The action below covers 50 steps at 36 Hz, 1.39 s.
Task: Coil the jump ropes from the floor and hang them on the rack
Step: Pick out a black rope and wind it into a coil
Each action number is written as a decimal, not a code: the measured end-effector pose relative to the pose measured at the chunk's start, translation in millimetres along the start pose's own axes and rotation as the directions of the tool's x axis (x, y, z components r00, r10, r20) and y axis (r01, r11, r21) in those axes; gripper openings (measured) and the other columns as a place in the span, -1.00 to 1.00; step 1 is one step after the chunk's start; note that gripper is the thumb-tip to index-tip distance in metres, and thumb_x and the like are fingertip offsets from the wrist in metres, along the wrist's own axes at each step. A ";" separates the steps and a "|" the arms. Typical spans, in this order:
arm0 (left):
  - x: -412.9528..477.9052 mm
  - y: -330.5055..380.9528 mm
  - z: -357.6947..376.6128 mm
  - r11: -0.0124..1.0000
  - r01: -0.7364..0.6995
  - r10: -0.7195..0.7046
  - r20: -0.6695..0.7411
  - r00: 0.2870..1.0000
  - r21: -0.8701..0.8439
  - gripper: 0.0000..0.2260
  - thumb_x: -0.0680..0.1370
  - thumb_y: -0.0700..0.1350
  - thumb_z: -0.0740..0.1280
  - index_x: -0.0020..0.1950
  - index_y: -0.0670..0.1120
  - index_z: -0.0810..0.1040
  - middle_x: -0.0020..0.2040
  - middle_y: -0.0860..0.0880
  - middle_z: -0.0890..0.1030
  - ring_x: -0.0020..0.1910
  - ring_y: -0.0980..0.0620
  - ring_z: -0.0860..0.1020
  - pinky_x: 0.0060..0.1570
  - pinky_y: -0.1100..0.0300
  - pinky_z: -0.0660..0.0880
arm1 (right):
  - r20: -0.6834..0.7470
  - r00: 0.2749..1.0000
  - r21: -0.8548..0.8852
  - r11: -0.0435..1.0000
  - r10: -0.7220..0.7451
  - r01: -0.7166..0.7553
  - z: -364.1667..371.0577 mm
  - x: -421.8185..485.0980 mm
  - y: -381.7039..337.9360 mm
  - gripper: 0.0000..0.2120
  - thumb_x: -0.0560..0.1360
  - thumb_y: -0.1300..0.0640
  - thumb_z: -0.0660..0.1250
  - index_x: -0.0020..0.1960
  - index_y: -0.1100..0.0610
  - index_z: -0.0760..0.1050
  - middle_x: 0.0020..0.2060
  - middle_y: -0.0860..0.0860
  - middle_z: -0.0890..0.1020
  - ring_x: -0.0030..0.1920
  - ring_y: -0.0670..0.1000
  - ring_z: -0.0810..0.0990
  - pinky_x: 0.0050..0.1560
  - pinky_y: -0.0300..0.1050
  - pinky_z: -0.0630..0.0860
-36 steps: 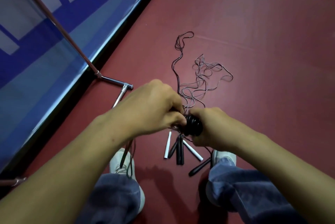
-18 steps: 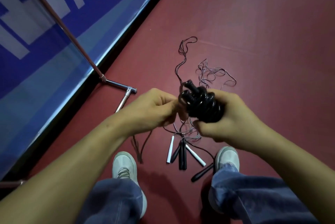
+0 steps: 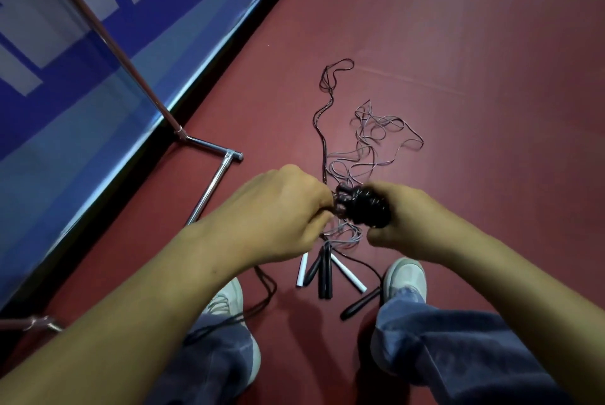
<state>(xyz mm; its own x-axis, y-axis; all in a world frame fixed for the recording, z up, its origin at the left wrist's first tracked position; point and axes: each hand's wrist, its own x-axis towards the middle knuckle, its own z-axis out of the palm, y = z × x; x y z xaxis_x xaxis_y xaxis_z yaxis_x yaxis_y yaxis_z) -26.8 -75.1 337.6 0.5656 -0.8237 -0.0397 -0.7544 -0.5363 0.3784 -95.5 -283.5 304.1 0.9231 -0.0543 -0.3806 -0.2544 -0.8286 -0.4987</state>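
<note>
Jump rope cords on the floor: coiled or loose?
Loose: the jump rope cords sprawl tangled on the floor; only the black bundle in the right hand is wound.

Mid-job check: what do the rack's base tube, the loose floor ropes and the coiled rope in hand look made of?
Rack base tube: likely chromed metal, with mirror-bright highlights. Loose floor ropes: thin, glossy, probably plastic-coated cord; they hold springy loops. Coiled black rope: dark, faintly shiny, perhaps PVC or rubber.

The right hand (image 3: 422, 218) has rolled the black coil (image 3: 366, 208) against the left hand (image 3: 281, 208).
</note>
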 end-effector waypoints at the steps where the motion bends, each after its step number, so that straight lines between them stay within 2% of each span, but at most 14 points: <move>1: 0.5 -2.6 -1.1 1.000 -0.002 0.002 -0.002 1.000 0.002 -0.73 0.54 0.08 0.19 -0.05 -0.01 0.63 -0.28 0.00 0.61 -0.26 -0.14 0.60 -0.26 -0.01 0.56 | 0.030 0.999 -0.051 0.998 -0.028 0.030 2.7 -1.2 -4.1 -0.49 0.37 0.21 0.48 0.27 -0.09 0.49 -0.03 -0.07 0.63 -0.11 0.02 0.54 -0.25 -0.21 0.37; 7: 1.7 -21.4 -5.5 0.996 -0.008 0.004 -0.042 0.999 -0.092 -0.77 0.49 0.11 0.27 0.01 0.10 0.66 -0.19 0.12 0.68 -0.16 -0.01 0.65 -0.17 0.05 0.59 | 0.111 0.984 -0.153 0.976 -0.140 0.156 8.4 -7.9 -20.3 -0.49 0.36 0.22 0.43 0.27 -0.09 0.47 -0.15 -0.12 0.57 -0.17 0.01 0.51 -0.23 -0.13 0.48; 11: 2.6 -22.5 -5.5 0.988 -0.046 0.036 -0.069 0.997 -0.148 -0.87 0.50 0.01 0.36 -0.05 0.06 0.68 -0.21 0.14 0.68 -0.20 0.10 0.64 -0.19 0.10 0.58 | 0.192 0.958 -0.120 0.964 -0.212 0.238 8.0 -13.3 -26.4 -0.53 0.36 0.26 0.40 0.21 -0.07 0.50 -0.27 -0.17 0.51 -0.31 -0.17 0.46 -0.38 -0.36 0.35; 14: 3.1 -24.7 -11.3 0.966 -0.076 0.051 -0.105 0.993 -0.248 -0.95 0.49 -0.18 0.46 -0.09 -0.06 0.72 -0.23 0.12 0.71 -0.22 0.29 0.63 -0.17 0.26 0.57 | 0.216 0.942 -0.025 0.963 -0.256 0.267 7.2 -18.7 -26.7 -0.54 0.34 0.27 0.42 0.15 -0.11 0.50 -0.35 -0.20 0.50 -0.32 -0.29 0.50 -0.34 -0.39 0.39; 18: 1.2 -21.5 -19.7 0.928 -0.074 0.036 -0.109 0.993 -0.366 -0.89 0.48 -0.32 0.48 -0.11 -0.12 0.73 -0.25 0.13 0.69 -0.20 0.33 0.65 -0.17 0.43 0.49 | 0.249 0.921 0.151 0.951 -0.301 0.270 9.4 -23.0 -30.2 -0.55 0.32 0.32 0.43 0.09 -0.10 0.54 -0.36 -0.12 0.57 -0.39 -0.15 0.51 -0.36 -0.23 0.48; 22: -0.6 -17.4 -29.9 0.843 -0.032 -0.014 -0.082 0.996 -0.538 -0.82 0.47 -0.32 0.49 -0.18 -0.03 0.72 -0.35 0.09 0.66 -0.33 0.25 0.59 -0.22 0.37 0.50 | 0.270 0.891 0.418 0.878 -0.366 0.234 7.6 -32.9 -39.1 -0.50 0.35 0.41 0.40 -0.16 -0.25 0.48 -0.42 -0.13 0.46 -0.43 -0.13 0.42 -0.40 -0.22 0.38; 25: -0.4 -22.2 -29.6 0.737 0.017 -0.076 -0.058 0.995 -0.676 -0.85 0.46 -0.28 0.51 -0.21 -0.03 0.70 -0.34 -0.10 0.66 -0.35 0.09 0.56 -0.24 0.21 0.51 | 0.192 0.890 0.551 0.796 -0.414 0.251 6.4 -41.5 -47.8 -0.55 0.34 0.46 0.37 -0.16 -0.13 0.49 -0.38 -0.06 0.43 -0.39 -0.11 0.41 -0.40 -0.16 0.38; 28: 1.7 -23.8 -20.6 0.670 0.101 -0.158 -0.008 0.987 -0.736 -0.83 0.52 -0.19 0.47 -0.28 -0.03 0.67 -0.40 -0.05 0.61 -0.38 0.11 0.52 -0.33 0.26 0.46 | 0.060 0.913 0.653 0.707 -0.404 0.270 2.6 -42.3 -52.8 -0.59 0.33 0.48 0.37 -0.07 -0.02 0.56 -0.36 0.09 0.50 -0.39 -0.01 0.47 -0.41 -0.04 0.43; 31: 6.7 -17.1 -10.3 0.704 0.187 -0.192 0.070 0.979 -0.685 -0.68 0.60 -0.26 0.33 -0.37 -0.14 0.56 -0.46 -0.06 0.56 -0.44 0.11 0.45 -0.36 0.26 0.37 | -0.014 0.950 0.722 0.654 -0.311 0.225 -4.6 -36.8 -51.1 -0.66 0.38 0.47 0.38 -0.11 0.03 0.58 -0.40 0.10 0.46 -0.47 0.04 0.43 -0.50 -0.10 0.39; 34: 9.8 -8.1 -8.2 0.747 0.236 -0.203 0.124 0.971 -0.622 -0.57 0.69 -0.10 0.23 -0.39 -0.11 0.51 -0.51 0.08 0.51 -0.50 0.19 0.41 -0.40 0.33 0.33 | -0.044 0.981 0.774 0.614 -0.188 0.153 -8.2 -30.0 -45.9 -0.76 0.44 0.51 0.36 -0.14 0.20 0.44 -0.46 0.03 0.37 -0.50 0.00 0.33 -0.49 -0.14 0.33; 37: 7.7 -3.8 -9.0 0.786 0.279 -0.224 0.166 0.960 -0.552 -0.59 0.69 -0.11 0.18 -0.35 -0.14 0.50 -0.51 0.04 0.50 -0.50 0.14 0.40 -0.41 0.19 0.34 | -0.058 0.993 0.797 0.594 -0.106 0.110 -7.5 -24.3 -41.1 -0.76 0.45 0.50 0.36 0.02 0.27 0.42 -0.47 -0.03 0.39 -0.52 -0.01 0.29 -0.49 -0.17 0.30; 40: 2.7 -1.0 -8.4 0.827 0.274 -0.220 0.166 0.961 -0.491 -0.59 0.68 0.08 0.15 -0.29 -0.02 0.55 -0.35 -0.13 0.61 -0.37 -0.11 0.50 -0.28 0.02 0.46 | -0.099 0.992 0.803 0.584 -0.074 0.124 -9.9 -20.5 -39.1 -0.59 0.45 0.50 0.35 0.17 0.11 0.46 -0.46 -0.08 0.46 -0.52 0.01 0.28 -0.48 -0.17 0.29; 43: 0.6 3.2 -4.6 0.851 0.261 -0.206 0.167 0.964 -0.455 -0.70 0.68 -0.01 0.18 -0.18 -0.08 0.54 -0.29 -0.15 0.60 -0.30 -0.16 0.53 -0.22 -0.09 0.53 | -0.143 0.988 0.769 0.621 -0.065 0.152 -11.3 -17.2 -37.2 -0.50 0.44 0.49 0.35 0.21 0.00 0.48 -0.44 -0.08 0.49 -0.53 0.01 0.30 -0.52 -0.19 0.33; 50: 4.4 11.8 9.8 0.897 0.271 -0.189 0.253 0.949 -0.348 -0.78 0.66 -0.04 0.19 -0.16 -0.02 0.48 -0.35 0.01 0.51 -0.44 0.03 0.41 -0.42 0.16 0.36 | -0.097 0.995 0.832 0.548 -0.009 0.086 -3.6 -13.1 -31.9 -0.44 0.47 0.51 0.32 0.24 -0.09 0.48 -0.45 -0.13 0.50 -0.53 -0.03 0.28 -0.50 -0.21 0.29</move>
<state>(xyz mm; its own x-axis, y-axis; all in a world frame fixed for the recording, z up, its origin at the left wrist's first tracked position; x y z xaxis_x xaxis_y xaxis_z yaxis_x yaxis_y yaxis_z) -36.5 -86.9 332.8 0.5953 -0.7267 -0.3429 -0.4077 -0.6409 0.6504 -98.4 -258.3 327.8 0.9491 -0.1001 -0.2987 -0.2997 0.0046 -0.9540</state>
